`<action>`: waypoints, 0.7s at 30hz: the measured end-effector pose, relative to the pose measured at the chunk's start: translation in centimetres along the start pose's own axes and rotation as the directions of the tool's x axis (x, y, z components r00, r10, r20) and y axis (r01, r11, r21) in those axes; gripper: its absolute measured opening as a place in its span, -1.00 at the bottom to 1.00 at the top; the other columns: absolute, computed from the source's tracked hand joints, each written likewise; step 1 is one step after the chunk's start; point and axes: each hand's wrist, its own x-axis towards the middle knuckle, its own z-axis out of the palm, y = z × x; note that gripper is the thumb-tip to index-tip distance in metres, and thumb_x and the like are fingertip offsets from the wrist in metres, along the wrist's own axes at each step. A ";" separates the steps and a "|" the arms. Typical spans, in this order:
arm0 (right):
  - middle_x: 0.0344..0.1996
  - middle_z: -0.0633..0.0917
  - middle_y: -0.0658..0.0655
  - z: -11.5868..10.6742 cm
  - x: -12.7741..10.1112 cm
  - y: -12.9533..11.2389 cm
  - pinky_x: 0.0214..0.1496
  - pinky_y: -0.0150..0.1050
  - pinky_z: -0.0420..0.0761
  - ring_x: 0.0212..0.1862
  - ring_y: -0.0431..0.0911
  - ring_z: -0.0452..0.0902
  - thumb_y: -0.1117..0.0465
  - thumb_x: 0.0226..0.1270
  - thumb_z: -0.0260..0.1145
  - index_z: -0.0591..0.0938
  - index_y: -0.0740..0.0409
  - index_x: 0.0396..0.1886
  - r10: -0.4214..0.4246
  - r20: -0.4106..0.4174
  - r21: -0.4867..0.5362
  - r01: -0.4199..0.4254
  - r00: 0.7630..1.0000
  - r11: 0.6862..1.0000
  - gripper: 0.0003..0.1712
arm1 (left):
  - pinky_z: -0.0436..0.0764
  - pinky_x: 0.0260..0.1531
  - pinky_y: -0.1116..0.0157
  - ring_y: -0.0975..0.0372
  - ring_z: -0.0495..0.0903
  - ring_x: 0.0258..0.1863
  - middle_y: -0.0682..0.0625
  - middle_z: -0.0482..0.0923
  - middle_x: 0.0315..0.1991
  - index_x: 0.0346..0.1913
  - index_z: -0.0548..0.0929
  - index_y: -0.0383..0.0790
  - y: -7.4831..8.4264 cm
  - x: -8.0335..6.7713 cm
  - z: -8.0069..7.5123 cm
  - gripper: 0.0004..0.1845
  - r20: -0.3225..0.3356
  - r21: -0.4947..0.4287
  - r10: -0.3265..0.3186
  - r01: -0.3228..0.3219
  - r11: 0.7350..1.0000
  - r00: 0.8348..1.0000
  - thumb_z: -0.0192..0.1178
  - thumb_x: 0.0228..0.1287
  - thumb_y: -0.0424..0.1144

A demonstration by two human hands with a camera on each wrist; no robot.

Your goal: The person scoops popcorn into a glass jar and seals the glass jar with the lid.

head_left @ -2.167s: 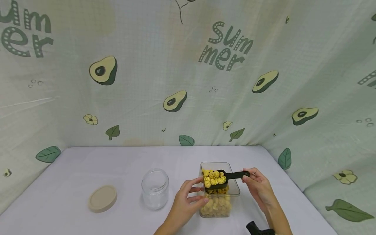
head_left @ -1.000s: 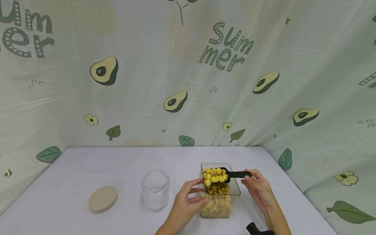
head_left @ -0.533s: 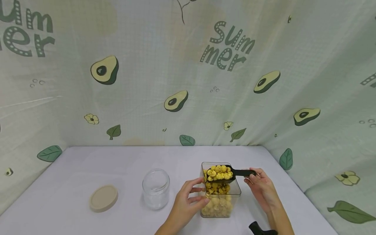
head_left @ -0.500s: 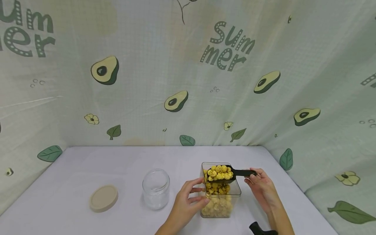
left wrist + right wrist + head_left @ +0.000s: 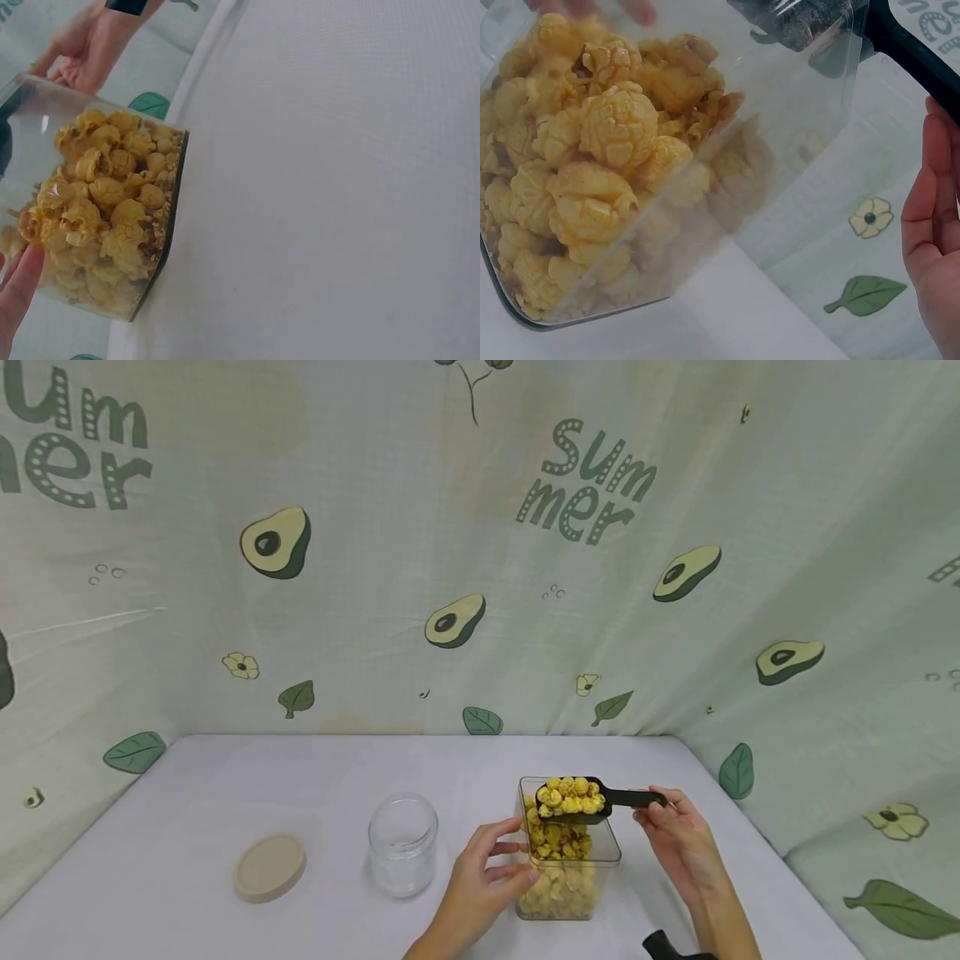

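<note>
A clear square container [image 5: 611,850] holds yellow popcorn [image 5: 558,839], also visible through its wall in both wrist views. My left hand [image 5: 480,881] holds its left side, thumb at the front and fingers along the side near the rim. My right hand [image 5: 686,839] grips the handle end of a black scoop [image 5: 630,797]. The scoop is heaped with popcorn [image 5: 572,796] and sits at rim height above the container's rear part. In the right wrist view, only part of the scoop [image 5: 911,49] and some fingers [image 5: 937,157] show.
Left of the container stands an uncovered clear round jar [image 5: 402,852] with no contents visible. Farther left lies a round beige lid [image 5: 270,868]. All rest on a white table [image 5: 337,777], with a printed cloth [image 5: 360,527] hanging behind. A black device [image 5: 675,950] is by the right wrist.
The scoop full of popcorn has risen out of the container and shifted slightly right and back with my right hand. My left hand has stayed on the container.
</note>
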 end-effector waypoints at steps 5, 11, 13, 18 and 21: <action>-0.21 0.66 0.08 0.4 0.0 0.0 0.01 -0.36 0.60 -0.15 -0.12 0.62 0.58 0.38 -0.18 0.57 0.21 -0.10 0.017 -0.015 0.009 -0.017 1.000 1.000 -0.58 | 0.59 -0.06 0.42 0.10 0.44 0.07 -0.10 0.33 0.18 0.26 0.39 -0.06 -0.1 -0.1 0.0 -0.43 -0.005 0.015 -0.016 0.016 1.000 1.000 0.28 0.17 -0.17; -0.22 0.67 0.09 0.8 0.1 -0.2 0.01 -0.36 0.60 -0.15 -0.12 0.63 0.57 0.39 -0.16 0.57 0.21 -0.11 0.010 -0.035 0.020 -0.009 0.999 1.000 -0.60 | 0.58 -0.07 0.43 0.11 0.44 0.06 -0.10 0.33 0.18 0.26 0.38 -0.06 0.0 -0.2 0.1 -0.43 -0.004 0.015 -0.012 0.012 1.000 1.000 0.27 0.18 -0.16; -0.21 0.67 0.10 0.9 0.2 -0.3 0.02 -0.36 0.60 -0.14 -0.12 0.62 0.56 0.39 -0.17 0.57 0.21 -0.11 0.007 -0.034 0.024 -0.007 0.999 1.000 -0.60 | 0.59 -0.07 0.42 0.09 0.44 0.07 -0.12 0.33 0.18 0.27 0.38 -0.08 0.1 -0.1 0.1 -0.43 -0.004 0.010 -0.007 0.007 1.000 1.000 0.27 0.18 -0.16; -0.19 0.63 0.09 1.3 0.3 -0.6 0.02 -0.36 0.60 -0.14 -0.12 0.62 0.55 0.39 -0.15 0.56 0.22 -0.12 0.003 -0.056 0.017 -0.002 0.998 1.000 -0.63 | 0.60 -0.07 0.39 0.08 0.45 0.07 -0.12 0.32 0.20 0.27 0.37 -0.10 0.3 -0.1 0.2 -0.43 -0.006 0.002 -0.003 0.003 1.000 1.000 0.26 0.19 -0.19; -0.18 0.62 0.09 1.5 0.4 -0.7 0.02 -0.36 0.60 -0.14 -0.12 0.62 0.55 0.39 -0.14 0.56 0.21 -0.12 0.006 -0.069 0.016 -0.005 0.998 1.000 -0.64 | 0.60 -0.07 0.39 0.09 0.45 0.07 -0.11 0.32 0.20 0.28 0.37 -0.09 0.4 -0.1 0.2 -0.43 -0.007 0.005 -0.006 0.006 1.000 1.000 0.26 0.19 -0.19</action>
